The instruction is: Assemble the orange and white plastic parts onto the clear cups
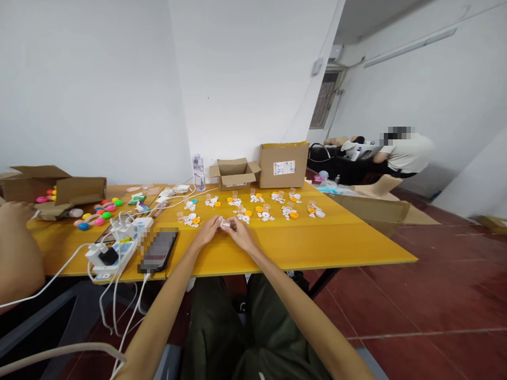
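A small clear plastic piece (225,224), with some white showing in it, is held between both hands just above the table (301,245). My left hand (209,230) has its fingers closed on the left end. My right hand (240,232) pinches the same piece from the right. Its exact kind is too small to make out. Beyond my hands lie several little groups of parts: white toothed discs (265,216), orange rings (293,215) and clear cups (273,209).
Two cardboard boxes, a small open one (237,182) and a taller one (273,179), stand by the wall beside a water bottle (198,174). At left are a phone (159,250), a power strip (127,253) with cables, colourful balls (106,215) and another person's arm (18,253).
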